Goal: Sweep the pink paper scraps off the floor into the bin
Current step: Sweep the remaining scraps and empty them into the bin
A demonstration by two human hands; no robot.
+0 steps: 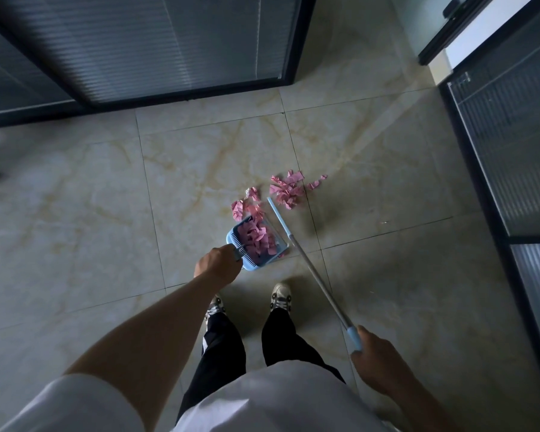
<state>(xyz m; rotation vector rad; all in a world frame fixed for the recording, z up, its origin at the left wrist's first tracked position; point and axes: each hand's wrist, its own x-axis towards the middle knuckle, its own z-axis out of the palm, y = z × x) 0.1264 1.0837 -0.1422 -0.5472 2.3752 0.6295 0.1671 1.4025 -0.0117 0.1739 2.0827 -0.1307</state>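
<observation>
Right hand nearest, curled round the blue grip of the broom handle; the shaft runs forward and left, down to the broom head, seen edge-on as a pale blue bar. Left hand clenched on the handle of the blue dustpan, which rests on the tiled floor just ahead of the sneakers.

Step in hand: sweeping into the pan — roughly half done by my reckoning. A good share of the pink paper scraps already lies in the pan; a clump sits at its lip, and a second heap lies beyond the broom head, a few strays to its right.

Next move likely calls for the broom reaching past the far heap and drawing it back, pan held flat.

No bin in view. Dark-framed glass partitions with blinds stand beyond and to the right — none of it in the sweep path.
</observation>
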